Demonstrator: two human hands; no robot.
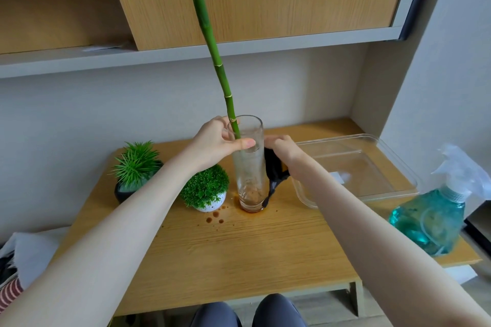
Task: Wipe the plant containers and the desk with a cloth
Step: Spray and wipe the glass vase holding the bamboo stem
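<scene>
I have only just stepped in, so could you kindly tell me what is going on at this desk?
A person is cleaning a tall glass vase that holds a bamboo stalk. The left hand grips the vase near its rim, while the right hand presses a dark cloth against its side. Brown droplets lie on the wooden desk beside the vase's base, not yet wiped. Two small potted plants stand to the left; a clear plastic tray and a blue spray bottle sit to the right.

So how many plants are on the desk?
3: a bamboo stalk in the glass vase, a white-potted plant left of it, and a dark-potted plant farther left.
</scene>
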